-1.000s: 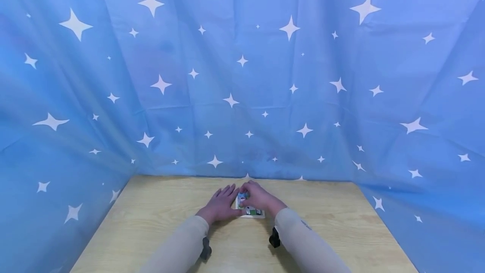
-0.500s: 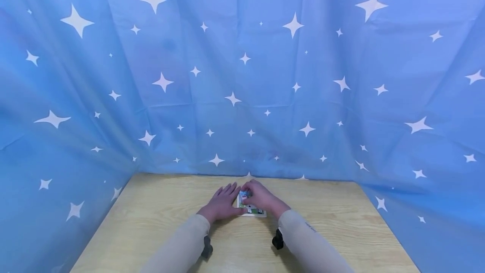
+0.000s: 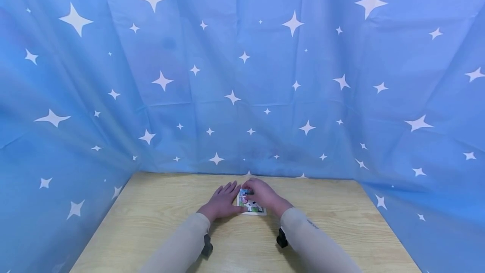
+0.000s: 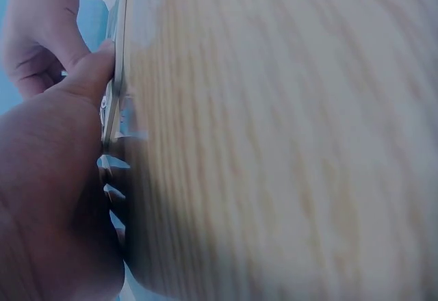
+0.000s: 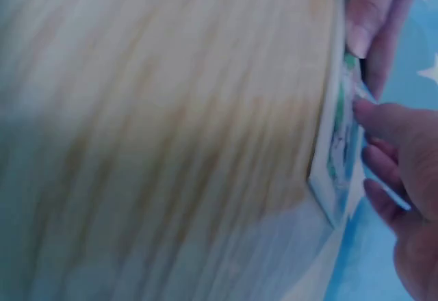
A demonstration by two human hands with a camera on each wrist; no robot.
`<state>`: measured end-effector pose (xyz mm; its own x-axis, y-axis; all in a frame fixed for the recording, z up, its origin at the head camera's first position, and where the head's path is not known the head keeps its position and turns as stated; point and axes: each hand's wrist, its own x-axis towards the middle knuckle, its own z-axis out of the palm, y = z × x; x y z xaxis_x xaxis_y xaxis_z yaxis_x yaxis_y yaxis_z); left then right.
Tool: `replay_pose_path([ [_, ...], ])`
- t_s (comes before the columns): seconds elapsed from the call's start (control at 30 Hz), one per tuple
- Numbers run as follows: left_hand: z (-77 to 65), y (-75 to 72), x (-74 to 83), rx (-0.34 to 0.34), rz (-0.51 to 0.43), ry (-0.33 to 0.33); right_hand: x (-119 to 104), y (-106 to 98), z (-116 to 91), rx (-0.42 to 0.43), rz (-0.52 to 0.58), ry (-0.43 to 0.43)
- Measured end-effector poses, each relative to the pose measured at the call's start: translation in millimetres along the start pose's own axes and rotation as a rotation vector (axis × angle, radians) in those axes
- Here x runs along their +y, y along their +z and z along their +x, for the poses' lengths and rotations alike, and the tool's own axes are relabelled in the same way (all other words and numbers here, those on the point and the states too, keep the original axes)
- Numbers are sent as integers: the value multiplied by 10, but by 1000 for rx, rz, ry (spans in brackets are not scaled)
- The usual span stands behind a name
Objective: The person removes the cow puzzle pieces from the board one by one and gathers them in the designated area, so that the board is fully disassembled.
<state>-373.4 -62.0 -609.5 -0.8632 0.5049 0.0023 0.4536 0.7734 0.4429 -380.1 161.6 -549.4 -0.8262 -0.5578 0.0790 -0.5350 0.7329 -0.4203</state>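
A small flat picture board (image 3: 254, 209) with a pale border and a cartoon cow on green and blue lies on the table toward the back. My left hand (image 3: 223, 202) lies flat at its left side, fingers spread, and in the left wrist view its thumb (image 4: 96, 72) presses on the board's border. Over the board's upper right is my right hand (image 3: 264, 194), with bent fingers. The right wrist view has its thumb tip (image 5: 366, 109) touching the picture, with other fingers curled beyond. Whether a loose piece sits between those fingertips is hidden.
The light wooden table (image 3: 159, 210) reaches back to a blue curtain (image 3: 242, 79) with white stars, which also hangs along both sides. Dark wrist mounts (image 3: 282, 238) stick out below the pale sleeves.
My right hand has shifted slightly to the right and up over the board, uncovering more of the cow. The left hand stays in place on the board's left side.
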Motion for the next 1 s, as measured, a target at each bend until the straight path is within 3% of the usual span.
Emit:
replay_pose_path([
  [0.17, -43, -67, 83, -11, 9, 0, 26, 41, -43, 60, -173, -92],
  [0.27, -82, -147, 167, -36, 8, -5, 55, 31, -94, 96, -141, -86],
  [0.63, -141, -211, 215, -25, -10, 0, 180, -209, -249, 151, -27, -74],
  [1.0, -184, -202, 235, 16, -6, 15, 332, -382, -416, 182, 10, -51],
])
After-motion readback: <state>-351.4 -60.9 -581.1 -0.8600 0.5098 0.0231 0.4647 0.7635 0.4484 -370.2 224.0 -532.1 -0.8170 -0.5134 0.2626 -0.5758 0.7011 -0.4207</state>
